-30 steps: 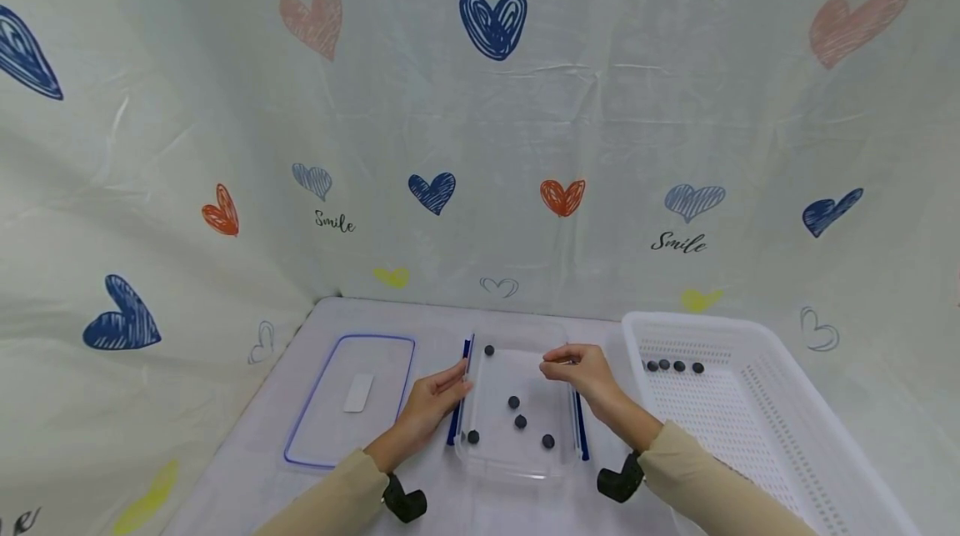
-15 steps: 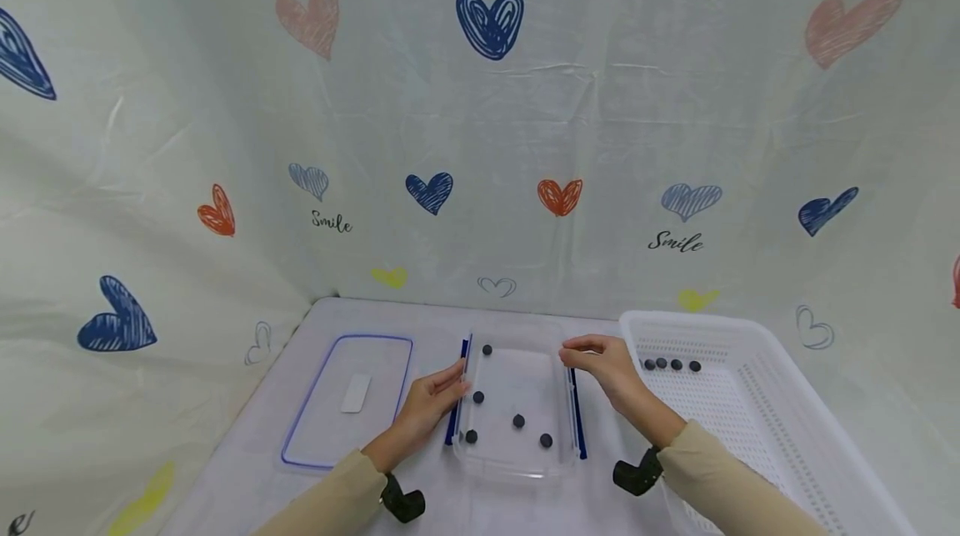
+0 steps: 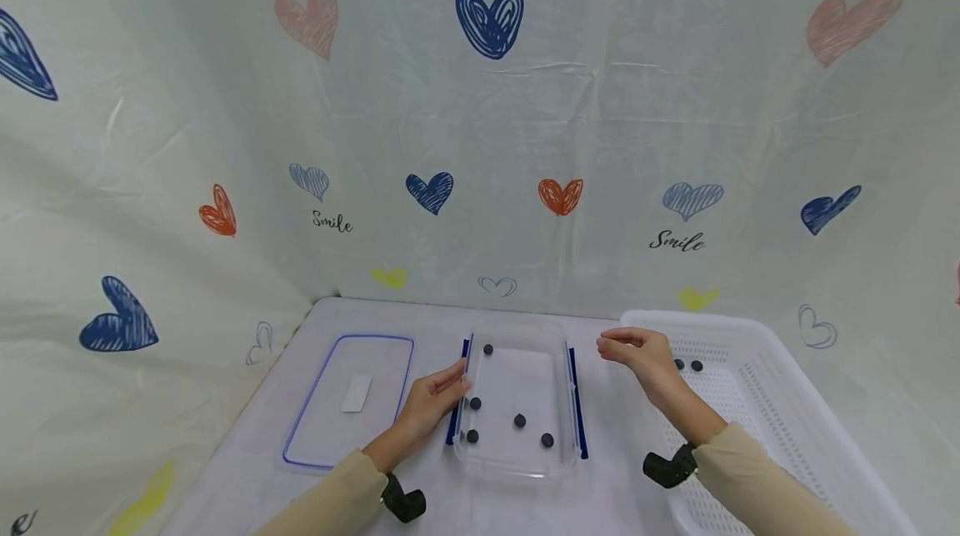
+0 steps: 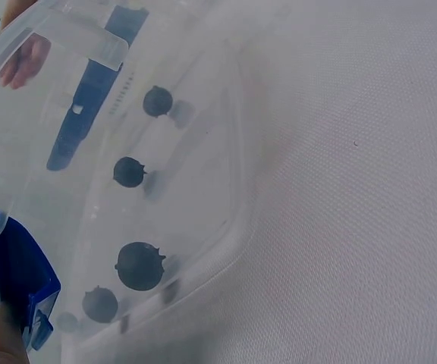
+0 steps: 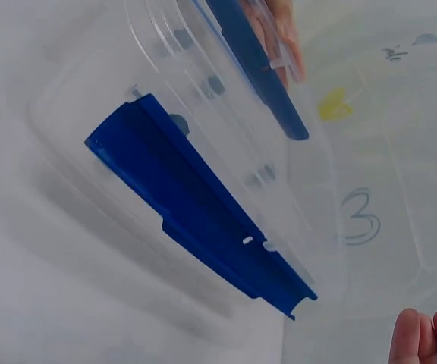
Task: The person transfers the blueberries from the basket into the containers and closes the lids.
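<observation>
A clear plastic box (image 3: 517, 469) with blue side latches (image 3: 577, 403) stands uncovered in the middle of the table. Several blueberries (image 3: 520, 420) lie scattered on its floor; one large berry (image 4: 139, 266) shows its crown in the left wrist view. My left hand (image 3: 423, 411) rests against the box's left side, its fingers fairly straight at the rim and blue latch (image 4: 21, 273). My right hand (image 3: 641, 353) is in the air between box and basket. In the right wrist view its thumb stands apart from the fingertips (image 5: 407, 334), and nothing shows between them.
A white perforated basket (image 3: 817, 428) stands at the right, with blueberries (image 3: 697, 366) near its far left corner, partly hidden by my right hand. The blue-rimmed clear lid (image 3: 322, 428) with a white label lies at the left. A heart-printed curtain (image 3: 495, 136) hangs behind.
My right hand has moved from over the box to the right, toward the basket. One blueberry has rolled left across the box floor. The left hand has stayed in place.
</observation>
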`<state>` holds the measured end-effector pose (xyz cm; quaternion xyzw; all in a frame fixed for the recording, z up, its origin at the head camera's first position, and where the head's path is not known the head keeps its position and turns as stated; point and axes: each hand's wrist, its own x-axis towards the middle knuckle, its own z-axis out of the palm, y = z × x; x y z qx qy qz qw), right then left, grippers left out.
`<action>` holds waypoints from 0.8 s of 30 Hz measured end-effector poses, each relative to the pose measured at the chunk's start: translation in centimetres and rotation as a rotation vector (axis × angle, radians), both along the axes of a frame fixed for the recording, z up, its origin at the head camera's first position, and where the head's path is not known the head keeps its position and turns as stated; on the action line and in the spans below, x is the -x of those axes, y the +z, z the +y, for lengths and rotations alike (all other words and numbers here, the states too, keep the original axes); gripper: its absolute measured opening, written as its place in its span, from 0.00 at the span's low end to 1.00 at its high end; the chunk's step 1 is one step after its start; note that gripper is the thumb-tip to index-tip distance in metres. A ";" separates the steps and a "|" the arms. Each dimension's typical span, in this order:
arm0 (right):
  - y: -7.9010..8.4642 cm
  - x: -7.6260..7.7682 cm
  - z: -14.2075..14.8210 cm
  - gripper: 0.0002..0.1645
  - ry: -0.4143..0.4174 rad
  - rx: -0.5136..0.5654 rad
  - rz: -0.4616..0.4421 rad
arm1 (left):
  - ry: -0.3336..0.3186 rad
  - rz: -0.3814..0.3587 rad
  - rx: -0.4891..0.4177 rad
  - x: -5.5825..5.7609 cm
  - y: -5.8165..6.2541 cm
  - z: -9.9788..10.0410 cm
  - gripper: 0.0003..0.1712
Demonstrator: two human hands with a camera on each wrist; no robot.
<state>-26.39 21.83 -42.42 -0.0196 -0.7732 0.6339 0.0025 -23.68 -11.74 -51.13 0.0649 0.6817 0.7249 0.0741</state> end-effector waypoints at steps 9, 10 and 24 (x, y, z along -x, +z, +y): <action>0.1 0.2 3.7 0.28 -0.024 0.017 0.019 | 0.011 -0.017 0.000 0.1 0.0 0.0 0.34; 0.0 0.2 4.2 0.28 -0.020 0.014 0.020 | 0.010 -0.018 -0.002 0.1 0.0 0.0 0.34; -2.7 1.7 9.7 0.25 -0.034 0.162 0.114 | 0.009 -0.004 0.005 0.0 0.0 0.1 0.34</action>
